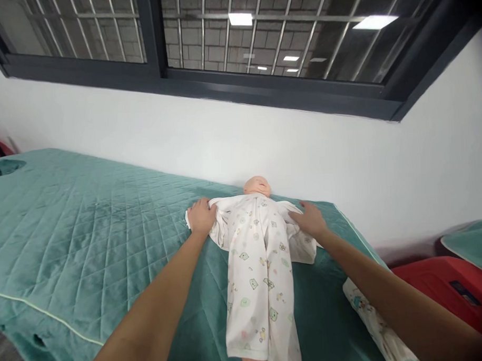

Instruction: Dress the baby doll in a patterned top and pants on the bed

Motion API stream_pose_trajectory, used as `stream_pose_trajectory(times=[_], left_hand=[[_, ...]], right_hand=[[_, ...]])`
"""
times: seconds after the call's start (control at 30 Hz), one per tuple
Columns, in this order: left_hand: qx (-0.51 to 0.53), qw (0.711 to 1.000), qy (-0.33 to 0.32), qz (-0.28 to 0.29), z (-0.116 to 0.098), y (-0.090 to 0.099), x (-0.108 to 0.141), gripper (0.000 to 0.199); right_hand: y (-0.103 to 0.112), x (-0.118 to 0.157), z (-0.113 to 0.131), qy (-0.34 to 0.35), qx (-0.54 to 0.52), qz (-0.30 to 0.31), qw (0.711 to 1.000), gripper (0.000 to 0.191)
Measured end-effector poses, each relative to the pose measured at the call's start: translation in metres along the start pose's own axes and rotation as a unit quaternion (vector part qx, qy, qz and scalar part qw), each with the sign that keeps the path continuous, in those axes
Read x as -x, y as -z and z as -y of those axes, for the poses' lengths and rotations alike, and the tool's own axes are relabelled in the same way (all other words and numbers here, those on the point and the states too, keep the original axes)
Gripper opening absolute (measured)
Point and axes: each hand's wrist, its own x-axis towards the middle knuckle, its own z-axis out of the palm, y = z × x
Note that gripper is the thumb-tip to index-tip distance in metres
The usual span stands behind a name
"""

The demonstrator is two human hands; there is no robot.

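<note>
White printed suit (260, 285) lies spread over the doll (257, 185), head near the wall (208, 139), on the green bed (108, 222). Left hand (201, 216) on one sleeve, right hand (309, 219) on the other; from where I stand, can't tell if fingers are pinching cloth or just resting. Done well: both sides level, tug fabric rather than limbs, smooth bunched folds, go gently near the neck. Red case (438, 284) off right.
</note>
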Motion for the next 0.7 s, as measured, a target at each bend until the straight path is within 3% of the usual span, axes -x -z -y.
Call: stream_pose_trajectory(times=[0.07,0.17,0.27,0.37,0.57,0.7], left_hand=[[0.004,1.0,-0.001,-0.002,0.0,-0.001,0.0,0.028],[0.01,1.0,-0.002,-0.005,0.001,-0.002,-0.001,0.028],[0.013,1.0,-0.003,-0.007,0.002,-0.004,-0.002,0.028],[0.014,1.0,-0.004,-0.011,0.003,-0.006,-0.003,0.027],[0.027,1.0,-0.009,-0.009,0.004,-0.007,-0.005,0.026],[0.028,0.999,-0.014,-0.01,0.005,-0.007,-0.006,0.026]], right_hand=[[0.005,0.007,0.032,0.05,0.021,0.001,0.999,0.055],[0.007,0.021,0.09,0.206,0.068,0.034,0.976,0.045],[-0.004,0.036,0.146,0.306,0.09,0.079,0.944,0.036],[-0.023,0.047,0.188,0.382,0.13,0.113,0.908,0.031],[-0.056,0.042,0.22,0.429,0.195,0.151,0.869,0.03],[-0.061,0.028,0.225,0.452,0.216,0.201,0.842,0.024]])
